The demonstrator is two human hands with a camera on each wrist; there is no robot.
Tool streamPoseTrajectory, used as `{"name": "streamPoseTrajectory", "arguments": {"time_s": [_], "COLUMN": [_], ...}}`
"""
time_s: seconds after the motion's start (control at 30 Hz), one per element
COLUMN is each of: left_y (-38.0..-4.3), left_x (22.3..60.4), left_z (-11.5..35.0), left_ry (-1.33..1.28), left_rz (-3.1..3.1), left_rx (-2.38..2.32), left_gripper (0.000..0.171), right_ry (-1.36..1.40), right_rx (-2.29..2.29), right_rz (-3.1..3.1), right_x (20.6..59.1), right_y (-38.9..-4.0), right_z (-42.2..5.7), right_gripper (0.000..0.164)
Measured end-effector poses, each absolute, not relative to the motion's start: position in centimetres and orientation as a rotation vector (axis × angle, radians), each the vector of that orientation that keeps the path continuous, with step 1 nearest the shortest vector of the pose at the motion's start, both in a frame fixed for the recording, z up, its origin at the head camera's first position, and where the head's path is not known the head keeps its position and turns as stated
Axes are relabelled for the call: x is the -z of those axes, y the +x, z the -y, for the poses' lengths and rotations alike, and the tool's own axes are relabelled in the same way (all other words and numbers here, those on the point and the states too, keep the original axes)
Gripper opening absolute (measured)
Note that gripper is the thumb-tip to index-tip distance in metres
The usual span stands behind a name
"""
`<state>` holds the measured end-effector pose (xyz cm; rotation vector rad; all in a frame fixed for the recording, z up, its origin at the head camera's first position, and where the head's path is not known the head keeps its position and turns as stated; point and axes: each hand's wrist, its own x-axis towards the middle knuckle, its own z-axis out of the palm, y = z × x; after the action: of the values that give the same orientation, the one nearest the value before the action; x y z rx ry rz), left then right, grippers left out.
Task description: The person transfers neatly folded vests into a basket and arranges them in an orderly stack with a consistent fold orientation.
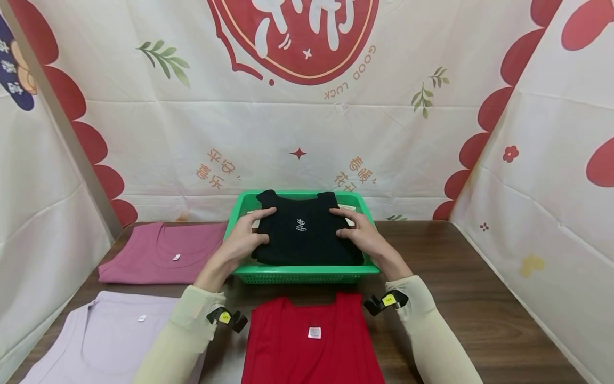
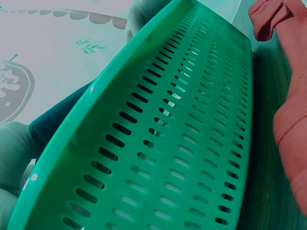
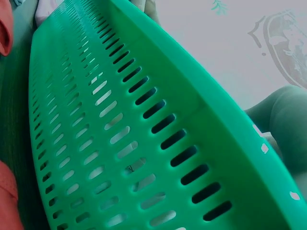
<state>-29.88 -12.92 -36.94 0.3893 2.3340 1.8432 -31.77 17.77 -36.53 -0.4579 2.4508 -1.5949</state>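
A folded black tank top (image 1: 307,234) with a pale printed mark lies in the green plastic basket (image 1: 307,270), its shoulder straps towards the far rim. My left hand (image 1: 243,234) is at its left side, thumb and index finger laid on the cloth. On the opposite side my right hand (image 1: 365,234) touches the right edge in the same way. The visible fingers look fairly straight; the others are hidden. Both wrist views show the basket's slotted wall, with part of the left hand (image 2: 14,153) and right hand (image 3: 290,127) beyond the rim.
On the brown wooden table (image 1: 479,304) lie a folded mauve top (image 1: 163,256) at the back left, a lavender top (image 1: 129,336) in front of it, and a red top (image 1: 312,352) before the basket. A printed white cloth (image 1: 297,128) hangs behind.
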Motion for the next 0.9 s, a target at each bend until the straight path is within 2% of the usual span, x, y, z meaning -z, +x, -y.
{"name": "streamPoseTrajectory", "arguments": {"time_s": [0.3, 0.5, 0.9], "left_y": [-29.88, -29.86, -29.77], "left_x": [37.09, 37.19, 36.96], "left_z": [12.91, 12.93, 12.85], "left_ry": [0.389, 0.403, 0.439], "left_rz": [-2.326, -2.283, -2.32], "left_rx": [-1.833, -1.836, -1.789], "left_gripper": [0.071, 0.074, 0.074], "right_ry": [-0.465, -0.456, -0.495], "right_rx": [1.602, 1.631, 1.602], "right_rz": [-2.453, -2.431, -2.412], "right_x": [36.54, 36.63, 36.67], "right_y": [-31.62, -31.54, -31.53], "right_z": [-17.6, -17.5, -17.62], "right_gripper": [0.054, 0.046, 0.054]}}
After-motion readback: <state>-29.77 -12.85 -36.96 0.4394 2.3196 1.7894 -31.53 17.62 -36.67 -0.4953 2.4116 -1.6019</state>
